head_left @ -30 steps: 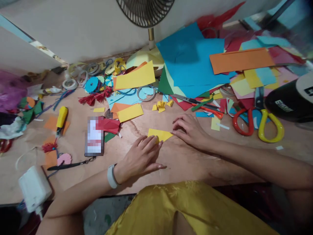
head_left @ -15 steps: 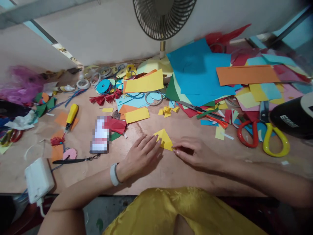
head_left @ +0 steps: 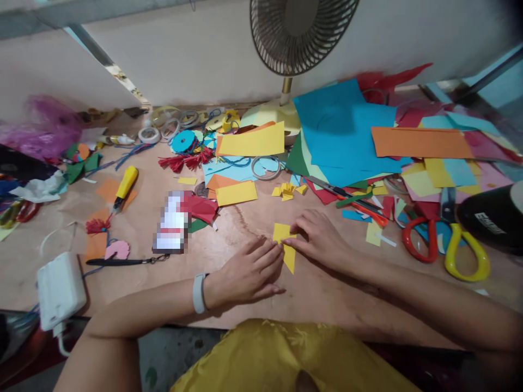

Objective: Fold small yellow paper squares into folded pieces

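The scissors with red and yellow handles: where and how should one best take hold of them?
Probably by the red loop and yellow loop, from the near side: the loops lie spread toward it, while the metal end points away.

Paper on the desk, right under the fingertips of the left grip and right grip! Left of the left grip, the phone; farther left, the cutter. Right of the right grip, scissors, then a container. Behind both grips, paper bits, and farther back, the fan.
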`<state>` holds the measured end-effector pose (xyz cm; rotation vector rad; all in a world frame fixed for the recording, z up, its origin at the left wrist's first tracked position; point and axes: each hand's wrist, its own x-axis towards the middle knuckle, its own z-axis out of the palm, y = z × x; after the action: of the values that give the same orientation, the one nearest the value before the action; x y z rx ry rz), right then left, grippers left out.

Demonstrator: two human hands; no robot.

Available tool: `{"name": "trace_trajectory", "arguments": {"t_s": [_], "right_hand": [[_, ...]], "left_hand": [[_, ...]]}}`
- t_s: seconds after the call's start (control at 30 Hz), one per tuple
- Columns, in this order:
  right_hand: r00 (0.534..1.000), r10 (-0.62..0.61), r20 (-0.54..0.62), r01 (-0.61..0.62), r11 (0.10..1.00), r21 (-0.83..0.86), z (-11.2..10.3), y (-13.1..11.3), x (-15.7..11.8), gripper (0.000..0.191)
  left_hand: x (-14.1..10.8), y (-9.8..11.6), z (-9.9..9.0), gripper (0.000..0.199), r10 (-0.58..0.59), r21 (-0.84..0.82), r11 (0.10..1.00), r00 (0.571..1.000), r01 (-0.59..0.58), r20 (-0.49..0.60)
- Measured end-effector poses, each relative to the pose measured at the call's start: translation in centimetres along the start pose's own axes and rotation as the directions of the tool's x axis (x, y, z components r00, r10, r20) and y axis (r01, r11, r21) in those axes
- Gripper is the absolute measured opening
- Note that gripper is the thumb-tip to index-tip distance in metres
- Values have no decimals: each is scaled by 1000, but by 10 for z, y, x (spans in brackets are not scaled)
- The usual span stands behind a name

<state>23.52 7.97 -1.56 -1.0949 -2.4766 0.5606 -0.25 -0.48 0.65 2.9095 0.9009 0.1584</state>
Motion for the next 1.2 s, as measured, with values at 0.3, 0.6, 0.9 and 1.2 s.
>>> {"name": "trace_trajectory", "arguments": {"t_s": [0.3,0.6,0.9,1.2], "right_hand": [[1000,-8,-13,8,1000,-20,0,-2,-15,24],[989,12,-148,1,996,85,3,6,-9,31],[997,-15,-72,19,998,62,8,1,-10,23],[986,-35,-163,69,976,207,6,-4,-12,13]], "left_hand": [[3,4,-6,55,12,7,1000,1000,-12,2],[5,1,-3,32,-3,30,1000,999,5,-51],[2,-4,7,18,-12,23,1000,996,14,-91],[3,-9,6,19,-2,55,998,993,9,-122]]}}
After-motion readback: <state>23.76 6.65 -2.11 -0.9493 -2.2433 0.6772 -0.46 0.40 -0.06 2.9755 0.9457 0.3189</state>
